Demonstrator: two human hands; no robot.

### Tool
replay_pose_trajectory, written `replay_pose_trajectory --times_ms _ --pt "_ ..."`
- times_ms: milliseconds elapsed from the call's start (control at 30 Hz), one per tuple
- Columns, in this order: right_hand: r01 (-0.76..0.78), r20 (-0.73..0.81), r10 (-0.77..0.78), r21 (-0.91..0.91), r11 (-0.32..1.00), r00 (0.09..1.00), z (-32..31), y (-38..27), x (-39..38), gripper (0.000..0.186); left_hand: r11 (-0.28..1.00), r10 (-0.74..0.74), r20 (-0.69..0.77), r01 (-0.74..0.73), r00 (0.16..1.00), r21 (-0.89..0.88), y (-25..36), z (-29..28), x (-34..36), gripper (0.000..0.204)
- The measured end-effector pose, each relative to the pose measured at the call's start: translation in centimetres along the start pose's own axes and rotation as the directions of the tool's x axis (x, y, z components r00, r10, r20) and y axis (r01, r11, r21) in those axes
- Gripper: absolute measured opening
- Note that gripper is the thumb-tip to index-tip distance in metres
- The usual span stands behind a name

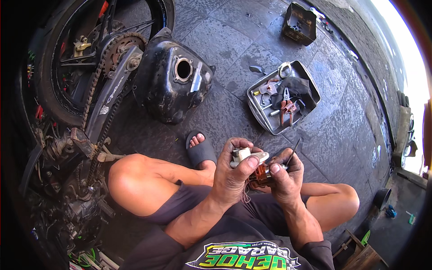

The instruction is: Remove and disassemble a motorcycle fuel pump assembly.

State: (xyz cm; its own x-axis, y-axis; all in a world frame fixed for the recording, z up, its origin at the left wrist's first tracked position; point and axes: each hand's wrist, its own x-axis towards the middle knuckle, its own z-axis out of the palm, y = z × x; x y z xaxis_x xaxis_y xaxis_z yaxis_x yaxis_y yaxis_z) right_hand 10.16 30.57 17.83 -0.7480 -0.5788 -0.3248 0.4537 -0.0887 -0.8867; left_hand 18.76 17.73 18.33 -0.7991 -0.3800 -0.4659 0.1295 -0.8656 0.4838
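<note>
My left hand [231,173] is closed round a white plastic part [243,155], with the thumb pressed along its side. Just below it, between the hands, sits a reddish-brown part [259,176], seemingly joined to the white one; my fingers hide the join. Thin wires [245,196] dangle under it. My right hand [287,180] is closed beside the brown part, its thumb and fingers pinched together. A thin dark rod [295,147] sticks up from its fingers, perhaps a tool's shaft; its other end is hidden. Both hands are smudged with grease.
A black fuel tank [166,85] with a round opening lies ahead to the left, next to a motorcycle wheel [54,85] and chain [96,76]. A grey tray [265,123] holds pliers [287,108], a dark cloth [299,90] and small parts. Farther off stands a dark box [300,38].
</note>
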Motion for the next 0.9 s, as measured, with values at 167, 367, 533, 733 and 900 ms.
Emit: replay_pose_trajectory --times_ms 167,367,533,733,900 --pt "-0.018 0.024 0.020 -0.059 0.998 1.000 0.0 -1.0 0.0 0.026 0.995 -0.002 0.006 0.002 1.000 0.104 -0.2 -0.3 0.1 0.044" --pt "-0.082 0.140 0.073 0.056 0.995 0.987 -2.1 -2.3 1.3 0.037 0.997 -0.064 -0.004 0.064 0.998 -0.031 -0.1 -1.0 0.5 0.046" --pt "-0.291 -0.289 0.274 -0.018 0.957 0.917 -4.2 -1.2 8.0 0.017 0.991 0.005 0.019 -0.003 1.000 -0.132 -0.4 -1.7 0.8 0.048" --pt "-0.551 -0.433 0.473 -0.067 0.832 0.767 -13.0 9.7 16.4 0.011 0.997 -0.030 -0.091 0.022 0.995 -0.080 -1.2 -1.4 1.2 0.047" --pt "-0.452 -0.511 0.040 -0.719 0.528 0.859 -15.0 10.7 18.8 0.036 1.000 0.011 -0.263 -0.017 0.965 -0.022 -1.0 -1.5 1.8 0.039"
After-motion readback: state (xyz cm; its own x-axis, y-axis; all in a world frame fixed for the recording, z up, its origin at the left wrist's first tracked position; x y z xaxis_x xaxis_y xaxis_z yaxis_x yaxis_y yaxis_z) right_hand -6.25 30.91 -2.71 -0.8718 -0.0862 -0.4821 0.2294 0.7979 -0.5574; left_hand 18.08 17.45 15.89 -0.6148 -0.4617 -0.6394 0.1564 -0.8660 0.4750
